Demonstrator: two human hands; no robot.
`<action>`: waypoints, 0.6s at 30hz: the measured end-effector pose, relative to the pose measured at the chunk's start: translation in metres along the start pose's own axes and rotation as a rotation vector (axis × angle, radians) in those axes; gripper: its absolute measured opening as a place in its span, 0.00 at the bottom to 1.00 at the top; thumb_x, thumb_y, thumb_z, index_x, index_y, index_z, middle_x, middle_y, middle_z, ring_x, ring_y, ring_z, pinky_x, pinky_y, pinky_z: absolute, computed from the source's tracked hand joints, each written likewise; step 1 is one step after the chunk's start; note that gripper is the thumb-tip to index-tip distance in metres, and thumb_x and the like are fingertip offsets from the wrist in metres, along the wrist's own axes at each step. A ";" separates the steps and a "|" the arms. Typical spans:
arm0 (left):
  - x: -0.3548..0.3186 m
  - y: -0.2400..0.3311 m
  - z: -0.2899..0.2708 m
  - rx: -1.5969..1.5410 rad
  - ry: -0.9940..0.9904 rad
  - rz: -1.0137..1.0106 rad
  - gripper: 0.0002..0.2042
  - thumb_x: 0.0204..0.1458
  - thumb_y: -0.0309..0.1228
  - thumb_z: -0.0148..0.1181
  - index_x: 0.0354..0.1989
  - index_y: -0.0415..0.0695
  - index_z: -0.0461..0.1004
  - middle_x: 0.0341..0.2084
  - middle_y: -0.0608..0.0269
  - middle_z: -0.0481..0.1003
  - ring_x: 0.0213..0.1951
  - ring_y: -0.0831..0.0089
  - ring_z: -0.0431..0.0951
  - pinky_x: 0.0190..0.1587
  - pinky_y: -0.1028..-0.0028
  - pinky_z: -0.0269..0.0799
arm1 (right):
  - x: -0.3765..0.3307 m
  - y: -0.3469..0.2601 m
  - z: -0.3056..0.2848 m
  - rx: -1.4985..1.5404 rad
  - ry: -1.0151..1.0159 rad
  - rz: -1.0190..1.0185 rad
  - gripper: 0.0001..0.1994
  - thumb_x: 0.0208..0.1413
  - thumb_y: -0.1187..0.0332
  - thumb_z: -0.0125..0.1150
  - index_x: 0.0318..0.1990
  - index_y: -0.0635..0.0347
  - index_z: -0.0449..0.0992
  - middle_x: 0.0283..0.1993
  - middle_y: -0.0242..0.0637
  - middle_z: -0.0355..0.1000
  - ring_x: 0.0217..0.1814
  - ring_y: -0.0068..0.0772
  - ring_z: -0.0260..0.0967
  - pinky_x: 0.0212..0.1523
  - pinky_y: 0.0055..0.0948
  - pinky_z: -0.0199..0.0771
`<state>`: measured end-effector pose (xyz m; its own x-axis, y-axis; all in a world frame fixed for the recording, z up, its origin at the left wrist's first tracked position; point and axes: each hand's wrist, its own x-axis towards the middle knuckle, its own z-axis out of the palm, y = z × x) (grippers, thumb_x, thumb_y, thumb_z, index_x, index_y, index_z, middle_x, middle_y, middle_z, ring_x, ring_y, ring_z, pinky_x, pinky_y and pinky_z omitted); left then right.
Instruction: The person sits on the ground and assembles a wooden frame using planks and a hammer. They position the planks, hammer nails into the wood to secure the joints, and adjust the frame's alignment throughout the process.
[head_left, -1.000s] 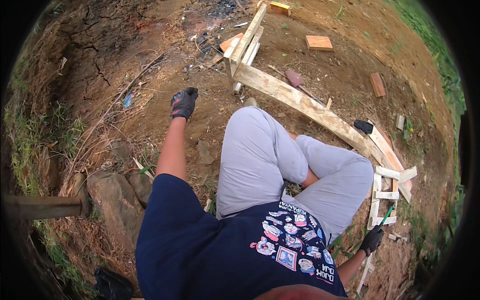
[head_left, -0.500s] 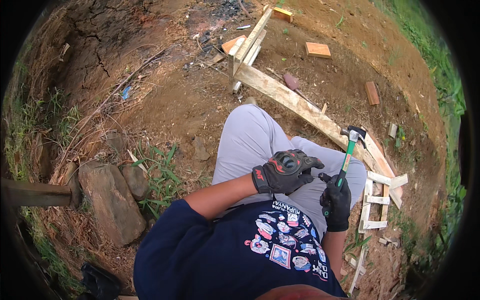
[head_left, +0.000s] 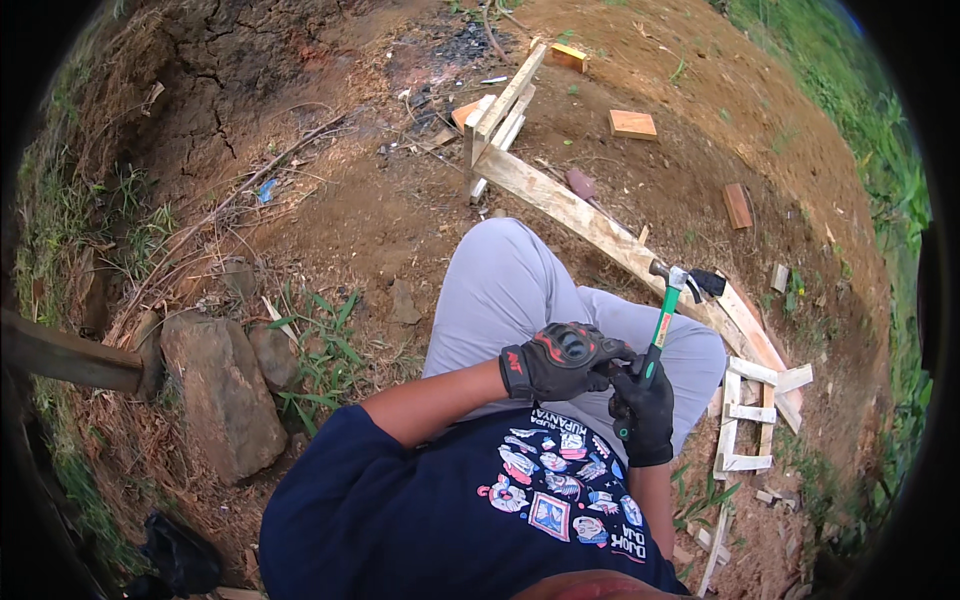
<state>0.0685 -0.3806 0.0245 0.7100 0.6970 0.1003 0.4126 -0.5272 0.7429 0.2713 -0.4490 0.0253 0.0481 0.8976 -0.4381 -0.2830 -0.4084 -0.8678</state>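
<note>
A claw hammer (head_left: 662, 325) with a green and black handle stands head-up in my right hand (head_left: 643, 412), whose black-gloved fingers are wrapped round the grip. My left hand (head_left: 566, 358), in a black glove with red marks and a hard knuckle guard, meets the fingertips of the right one above my lap. Its fingers are drawn together; whatever they pinch is too small or hidden to make out. Beyond my knees lies a long pale wooden board (head_left: 580, 215), joined at its far end to upright boards (head_left: 508, 95). The hammer head overlaps the board's near end in view.
A small slatted wooden frame (head_left: 748, 412) lies right of my knee. Loose wood blocks (head_left: 633, 124) are scattered on the sloping dirt beyond the board. At left are a large stone (head_left: 222, 395), a wooden beam (head_left: 70, 352) and grass tufts (head_left: 325, 350).
My right hand has moved left with the hammer, and the fingertips of both hands, apart before, now come together. The hammer head has shifted left and slightly down.
</note>
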 end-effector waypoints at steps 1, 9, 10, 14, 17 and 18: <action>0.000 0.000 0.004 0.006 0.020 0.018 0.23 0.56 0.35 0.69 0.62 0.53 0.77 0.39 0.59 0.84 0.43 0.55 0.84 0.49 0.55 0.77 | 0.002 0.005 -0.005 0.012 -0.011 -0.001 0.13 0.58 0.76 0.69 0.45 0.58 0.69 0.30 0.34 0.71 0.18 0.20 0.65 0.18 0.23 0.65; 0.026 -0.008 0.024 0.022 -0.068 -0.018 0.19 0.59 0.42 0.66 0.57 0.51 0.79 0.41 0.59 0.85 0.45 0.54 0.85 0.51 0.57 0.78 | 0.011 0.012 -0.024 0.028 0.026 -0.002 0.12 0.59 0.79 0.65 0.46 0.56 0.69 0.28 0.31 0.69 0.18 0.20 0.62 0.19 0.22 0.64; 0.033 -0.009 0.021 0.033 -0.115 -0.066 0.20 0.59 0.45 0.66 0.57 0.51 0.79 0.41 0.59 0.85 0.46 0.55 0.85 0.51 0.57 0.78 | 0.014 0.017 -0.031 0.073 0.033 -0.004 0.12 0.59 0.79 0.65 0.46 0.56 0.69 0.28 0.31 0.69 0.18 0.20 0.63 0.19 0.23 0.64; 0.088 -0.027 -0.006 0.229 -0.312 -0.329 0.32 0.61 0.65 0.55 0.58 0.49 0.82 0.48 0.52 0.84 0.53 0.55 0.84 0.58 0.56 0.77 | 0.028 0.022 -0.058 0.035 0.180 -0.039 0.13 0.58 0.80 0.66 0.45 0.56 0.70 0.30 0.34 0.71 0.18 0.21 0.63 0.19 0.23 0.65; 0.148 -0.089 -0.015 0.478 -0.588 -0.554 0.41 0.64 0.70 0.41 0.64 0.46 0.79 0.60 0.44 0.79 0.60 0.49 0.80 0.64 0.54 0.73 | 0.035 0.019 -0.078 0.044 0.285 0.002 0.13 0.57 0.80 0.67 0.45 0.55 0.71 0.32 0.38 0.75 0.17 0.22 0.64 0.18 0.24 0.66; 0.164 -0.127 -0.002 0.497 -0.633 -0.538 0.42 0.63 0.72 0.39 0.65 0.47 0.78 0.61 0.45 0.78 0.62 0.48 0.79 0.65 0.53 0.72 | 0.036 0.019 -0.083 0.040 0.316 0.015 0.13 0.57 0.80 0.68 0.45 0.55 0.71 0.32 0.38 0.75 0.17 0.23 0.64 0.18 0.24 0.66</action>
<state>0.1317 -0.1986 -0.0519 0.4716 0.5906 -0.6548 0.8633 -0.4607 0.2062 0.3473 -0.4383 -0.0270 0.3370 0.7931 -0.5074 -0.3233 -0.4087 -0.8535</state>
